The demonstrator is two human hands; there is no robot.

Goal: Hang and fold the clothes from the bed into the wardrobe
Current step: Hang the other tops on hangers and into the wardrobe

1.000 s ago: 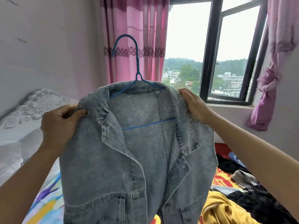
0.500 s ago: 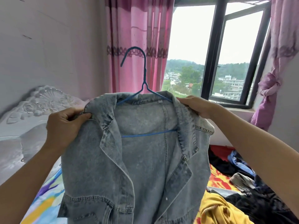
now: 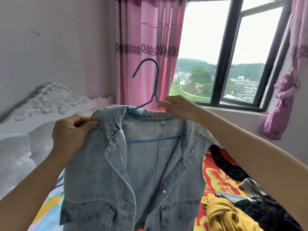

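A faded denim sleeveless jacket point(image 3: 143, 177) hangs in front of me on a blue wire hanger point(image 3: 154, 84), whose hook sticks up above the collar. My left hand point(image 3: 71, 132) grips the jacket's left shoulder at the collar. At the back of the collar, beside the hanger's neck, my right hand point(image 3: 176, 106) holds the right side with curled fingers. The hanger's lower bar shows through the open front.
Below lies the bed with a bright patterned sheet point(image 3: 215, 174). On its right side lie a yellow garment point(image 3: 225, 214), black clothes point(image 3: 270, 214) and a grey piece point(image 3: 250, 187). A white carved headboard point(image 3: 50, 100) is on the left; pink curtain point(image 3: 146, 39) and window point(image 3: 233, 52) are behind.
My right hand slid from the jacket's right shoulder up to the collar by the hanger's neck. The view tilted up, so the jacket and hanger sit lower in frame.
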